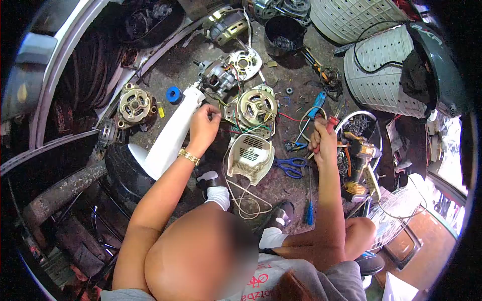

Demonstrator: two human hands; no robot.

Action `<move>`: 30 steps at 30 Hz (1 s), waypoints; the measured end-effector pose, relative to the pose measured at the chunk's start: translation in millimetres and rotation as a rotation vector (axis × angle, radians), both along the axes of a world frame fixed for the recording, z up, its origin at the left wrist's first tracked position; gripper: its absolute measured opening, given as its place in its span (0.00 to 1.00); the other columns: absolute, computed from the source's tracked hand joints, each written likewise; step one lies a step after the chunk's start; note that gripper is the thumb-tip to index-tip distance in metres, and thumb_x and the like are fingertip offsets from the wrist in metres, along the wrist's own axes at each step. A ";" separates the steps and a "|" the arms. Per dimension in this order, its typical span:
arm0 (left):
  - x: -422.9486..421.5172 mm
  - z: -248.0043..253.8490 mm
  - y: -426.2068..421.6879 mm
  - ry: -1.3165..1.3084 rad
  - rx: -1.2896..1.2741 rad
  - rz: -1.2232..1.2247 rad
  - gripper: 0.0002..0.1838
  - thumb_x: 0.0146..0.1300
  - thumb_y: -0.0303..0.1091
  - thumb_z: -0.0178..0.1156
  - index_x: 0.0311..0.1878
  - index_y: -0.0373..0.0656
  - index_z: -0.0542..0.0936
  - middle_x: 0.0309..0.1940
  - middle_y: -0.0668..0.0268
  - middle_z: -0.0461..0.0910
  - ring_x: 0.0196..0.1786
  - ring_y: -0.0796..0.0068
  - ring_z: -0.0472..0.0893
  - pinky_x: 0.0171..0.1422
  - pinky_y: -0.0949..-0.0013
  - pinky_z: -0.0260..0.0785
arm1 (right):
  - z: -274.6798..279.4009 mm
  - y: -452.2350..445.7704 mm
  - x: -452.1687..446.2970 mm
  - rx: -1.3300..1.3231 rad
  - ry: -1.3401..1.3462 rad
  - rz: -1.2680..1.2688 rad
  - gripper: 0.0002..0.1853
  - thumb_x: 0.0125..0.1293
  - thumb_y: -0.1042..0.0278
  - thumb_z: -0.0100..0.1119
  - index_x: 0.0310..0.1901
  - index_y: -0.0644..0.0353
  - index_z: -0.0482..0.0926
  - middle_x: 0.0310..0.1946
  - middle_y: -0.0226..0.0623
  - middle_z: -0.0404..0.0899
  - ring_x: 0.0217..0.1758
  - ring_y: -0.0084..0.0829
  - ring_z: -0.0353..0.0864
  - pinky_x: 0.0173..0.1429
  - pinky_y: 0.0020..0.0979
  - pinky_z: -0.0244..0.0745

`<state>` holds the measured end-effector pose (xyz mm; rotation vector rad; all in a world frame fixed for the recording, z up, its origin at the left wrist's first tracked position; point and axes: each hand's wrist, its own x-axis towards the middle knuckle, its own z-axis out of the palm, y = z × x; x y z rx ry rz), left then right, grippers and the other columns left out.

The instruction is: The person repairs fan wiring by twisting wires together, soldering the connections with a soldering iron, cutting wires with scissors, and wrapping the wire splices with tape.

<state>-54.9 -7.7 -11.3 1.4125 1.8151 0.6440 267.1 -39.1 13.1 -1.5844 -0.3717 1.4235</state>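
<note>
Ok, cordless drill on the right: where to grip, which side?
Grip the cordless drill by its dark handle, narrow between head and yellow battery. I'd come from above, picture-left, since a pale strip crowds its right. The nearby right hand holds a red-handled tool.

Losing the upper white drum (354, 22) past the top edge — partly hiding the red handle (332, 122) inside the right hand (324, 140).

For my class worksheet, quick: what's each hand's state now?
Left hand: partly curled; whether it holds anything can't be told.
Right hand: closed on a red-handled tool.
</note>
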 end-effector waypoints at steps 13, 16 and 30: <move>-23.0 -55.9 -42.4 0.578 0.061 -0.352 0.10 0.53 0.29 0.67 0.38 0.40 0.78 0.41 0.55 0.77 0.41 0.52 0.82 0.41 0.53 0.77 | -0.2 -2.9 -14.1 -0.001 -0.002 -0.038 0.11 0.70 0.59 0.58 0.46 0.56 0.78 0.23 0.24 0.72 0.20 0.20 0.68 0.24 0.26 0.67; -19.6 -39.5 -37.4 0.454 -0.001 -0.254 0.08 0.51 0.31 0.70 0.33 0.41 0.82 0.35 0.56 0.79 0.39 0.51 0.82 0.40 0.52 0.74 | 12.1 -2.0 -16.5 0.007 -0.025 -0.020 0.12 0.70 0.60 0.58 0.46 0.59 0.78 0.24 0.25 0.72 0.19 0.19 0.67 0.23 0.26 0.67; 2.6 -79.5 -35.6 -0.116 -0.219 0.162 0.09 0.53 0.32 0.73 0.34 0.37 0.86 0.22 0.68 0.82 0.24 0.83 0.75 0.30 0.73 0.67 | 15.5 -6.1 -27.0 0.017 0.018 0.002 0.11 0.69 0.64 0.58 0.45 0.62 0.79 0.22 0.26 0.70 0.18 0.19 0.66 0.21 0.26 0.68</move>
